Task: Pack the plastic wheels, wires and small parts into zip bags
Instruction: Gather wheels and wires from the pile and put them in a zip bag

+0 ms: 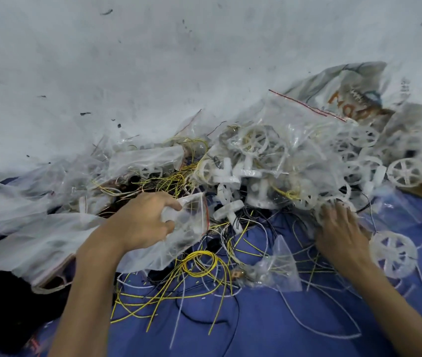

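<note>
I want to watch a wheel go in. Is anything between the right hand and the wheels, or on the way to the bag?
Nothing visible blocks it. The right hand touches the wheels. Between them and the bag in the left hand lie only loose wires, low on the cloth.

We see a deep blue cloth [269,336] under everything. Across it run yellow wires [199,261], white wires [177,323] and a few black wires [237,318]. The plastic wheels [406,172] are a milky, translucent white. The small zip bag [191,217] is clear with a red seal line, and so is the larger zip bag [294,130]. The pale grey surface [153,60] behind carries dark smudges, and a white sack [346,99] bears orange lettering.
</note>
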Available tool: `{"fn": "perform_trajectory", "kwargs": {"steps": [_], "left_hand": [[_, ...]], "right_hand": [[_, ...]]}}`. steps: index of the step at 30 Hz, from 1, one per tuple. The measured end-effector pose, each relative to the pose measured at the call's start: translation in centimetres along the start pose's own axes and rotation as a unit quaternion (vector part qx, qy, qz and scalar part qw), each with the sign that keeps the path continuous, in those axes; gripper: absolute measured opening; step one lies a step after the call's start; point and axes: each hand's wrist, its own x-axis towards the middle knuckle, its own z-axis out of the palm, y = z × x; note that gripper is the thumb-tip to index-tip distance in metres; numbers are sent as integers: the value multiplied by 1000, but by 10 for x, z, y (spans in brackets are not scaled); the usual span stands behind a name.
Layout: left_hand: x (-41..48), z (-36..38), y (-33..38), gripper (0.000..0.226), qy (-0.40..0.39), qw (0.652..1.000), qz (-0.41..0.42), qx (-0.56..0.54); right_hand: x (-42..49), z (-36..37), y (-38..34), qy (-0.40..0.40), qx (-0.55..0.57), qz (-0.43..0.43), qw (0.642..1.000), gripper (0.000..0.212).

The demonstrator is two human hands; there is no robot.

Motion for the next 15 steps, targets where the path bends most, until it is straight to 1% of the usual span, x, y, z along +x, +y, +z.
{"fn": "perform_trajectory", "kwargs": {"steps": [2,5,8,10,11,12,13,14,15], "left_hand": [[1,2,3,35,-6,1000,0,6],[3,4,7,33,0,1000,2,5],[4,6,13,35,2,1000,9,4],[6,9,19,38,0,1000,16,4],[7,11,22,38,1,1000,22,3],[8,13,24,40,-1,1000,28,5],[9,16,27,42,-4,999,31,9],[10,19,29,44,-9,999,34,12],[11,21,30,47,-13,999,38,14]], "right_hand": [[3,4,-1,-15,-6,8,1000,46],[4,7,-2,5,1,4,1000,36],[0,4,-9,68,47,-15,996,37],[-4,0,-16,139,100,-67,983,37],[-6,-3,-20,164,147,-92,971,37],[-10,-7,-24,171,220,-98,955,37],[-13,-13,-31,159,317,-91,931,36],[-16,-20,-39,136,421,-76,893,30],[-18,-29,-51,97,526,-52,843,22]]}}
